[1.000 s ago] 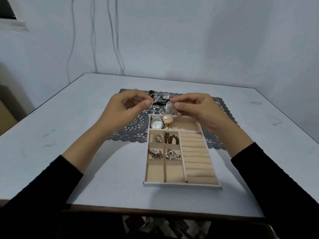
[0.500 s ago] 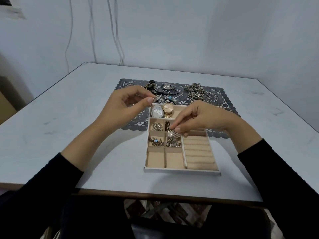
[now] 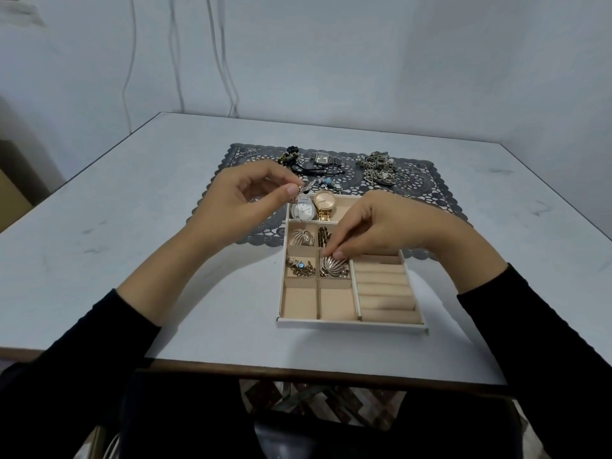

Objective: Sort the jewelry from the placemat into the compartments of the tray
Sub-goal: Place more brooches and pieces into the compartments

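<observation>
A beige compartment tray (image 3: 351, 323) lies on the table, its far end over the dark lace placemat (image 3: 430, 180). My right hand (image 3: 381, 226) pinches a silver shell-shaped brooch (image 3: 332, 265) and holds it down in the middle small compartment, on top of other pieces. My left hand (image 3: 245, 200) hovers over the tray's far left corner and pinches a small silver piece (image 3: 70, 188) between thumb and forefinger. Two watches (image 3: 314, 208) sit in the tray's far compartment. A fan brooch (image 3: 302, 238) and a chain with a blue stone (image 3: 299, 267) fill two left cells.
On the placemat lie a dark bead bracelet (image 3: 289, 157), a silver square watch (image 3: 323, 159), a black piece (image 3: 318, 172) and a heap of silver chains and rings (image 3: 381, 168). The tray's two nearest small cells and its ring rolls (image 3: 385, 293) hold nothing. Cables hang on the wall behind.
My right hand carried the shell brooch from above the placemat down into the tray's middle compartment. My left hand stayed near the tray's far left corner, still pinching its small piece.
</observation>
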The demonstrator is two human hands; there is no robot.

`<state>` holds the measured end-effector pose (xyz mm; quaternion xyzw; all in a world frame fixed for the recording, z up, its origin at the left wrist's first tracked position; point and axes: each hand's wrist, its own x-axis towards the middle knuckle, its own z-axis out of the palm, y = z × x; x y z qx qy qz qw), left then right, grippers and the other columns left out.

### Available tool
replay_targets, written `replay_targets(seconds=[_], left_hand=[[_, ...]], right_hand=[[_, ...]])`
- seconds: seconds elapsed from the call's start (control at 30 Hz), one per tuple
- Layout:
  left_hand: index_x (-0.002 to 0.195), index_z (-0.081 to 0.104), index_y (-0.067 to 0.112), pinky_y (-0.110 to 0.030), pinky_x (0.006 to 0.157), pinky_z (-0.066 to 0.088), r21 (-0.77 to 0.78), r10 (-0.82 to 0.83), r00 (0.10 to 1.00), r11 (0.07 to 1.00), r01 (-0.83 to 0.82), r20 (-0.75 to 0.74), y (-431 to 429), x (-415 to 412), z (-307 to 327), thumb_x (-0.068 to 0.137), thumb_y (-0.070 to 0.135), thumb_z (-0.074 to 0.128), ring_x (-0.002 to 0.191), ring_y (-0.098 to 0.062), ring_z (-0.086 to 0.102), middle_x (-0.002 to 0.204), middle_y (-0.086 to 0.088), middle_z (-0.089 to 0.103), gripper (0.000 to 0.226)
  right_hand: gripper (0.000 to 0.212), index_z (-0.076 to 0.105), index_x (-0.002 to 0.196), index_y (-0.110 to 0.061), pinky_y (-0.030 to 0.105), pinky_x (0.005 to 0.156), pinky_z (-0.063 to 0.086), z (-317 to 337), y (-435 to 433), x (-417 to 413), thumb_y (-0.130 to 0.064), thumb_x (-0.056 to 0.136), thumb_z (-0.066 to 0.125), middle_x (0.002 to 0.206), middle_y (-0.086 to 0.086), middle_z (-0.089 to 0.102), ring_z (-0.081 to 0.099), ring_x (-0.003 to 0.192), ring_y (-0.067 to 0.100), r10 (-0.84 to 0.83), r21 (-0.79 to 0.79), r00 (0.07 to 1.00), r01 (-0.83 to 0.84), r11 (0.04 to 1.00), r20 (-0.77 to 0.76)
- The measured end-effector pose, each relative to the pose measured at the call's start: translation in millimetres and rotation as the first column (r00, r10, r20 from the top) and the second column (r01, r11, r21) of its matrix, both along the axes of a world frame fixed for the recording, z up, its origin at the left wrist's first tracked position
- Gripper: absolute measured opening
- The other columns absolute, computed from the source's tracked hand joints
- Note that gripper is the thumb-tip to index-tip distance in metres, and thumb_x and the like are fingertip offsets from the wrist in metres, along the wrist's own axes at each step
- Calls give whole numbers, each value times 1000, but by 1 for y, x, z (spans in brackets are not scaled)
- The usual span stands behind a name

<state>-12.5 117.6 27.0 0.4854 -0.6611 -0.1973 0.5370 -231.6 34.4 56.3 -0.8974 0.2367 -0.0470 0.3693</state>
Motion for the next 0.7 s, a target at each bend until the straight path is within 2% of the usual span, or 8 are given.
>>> replay_targets(seconds=[0.13, 0.3, 0.37, 0.6, 0.7], left_hand=[[96, 71, 18, -21, 79, 52, 2, -8, 1000, 1000, 8, -4, 0, -3, 1, 88, 21, 68, 84, -10, 69, 89, 4, 72, 9], [96, 72, 21, -31, 85, 55, -3, -10, 1000, 1000, 10, 10, -2, 0, -2, 90, 16, 69, 86, -15, 70, 89, 6, 72, 8], [96, 72, 20, -30, 85, 55, -2, -15, 1000, 1000, 15, 17, -2, -1, -2, 90, 16, 69, 87, -15, 70, 90, 6, 72, 8], [95, 71, 20, -28, 82, 55, 6, -13, 1000, 1000, 12, 21, -3, -2, -3, 90, 16, 69, 85, -15, 70, 89, 2, 73, 8], [96, 71, 21, -31, 83, 56, 3, -11, 1000, 1000, 11, 25, -2, -2, -2, 89, 18, 68, 86, -16, 70, 90, 1, 73, 7]], right_hand=[[18, 78, 95, -16, 26, 83, 56, 0, 1, 0, -10, 77, 78, 87, -8, 75, 70, 82, 7, -2, -30, 1000, 2, 1000, 10], [17, 79, 92, -19, 28, 81, 57, 1, 3, 2, -12, 77, 78, 83, -9, 75, 70, 78, 4, 5, -82, 1000, -5, 997, 1], [17, 78, 93, -20, 29, 81, 56, 1, 4, 3, -13, 77, 78, 84, -9, 75, 70, 78, 3, 20, -90, 1000, -20, 996, -8], [16, 78, 94, -15, 32, 84, 54, 0, 2, 2, -11, 79, 76, 87, -4, 76, 70, 83, 10, 58, -52, 998, -57, 997, 7], [17, 78, 95, -13, 26, 83, 54, -1, -1, 1, -10, 78, 77, 88, -3, 76, 70, 84, 10, 64, -48, 998, -64, 997, 3]])
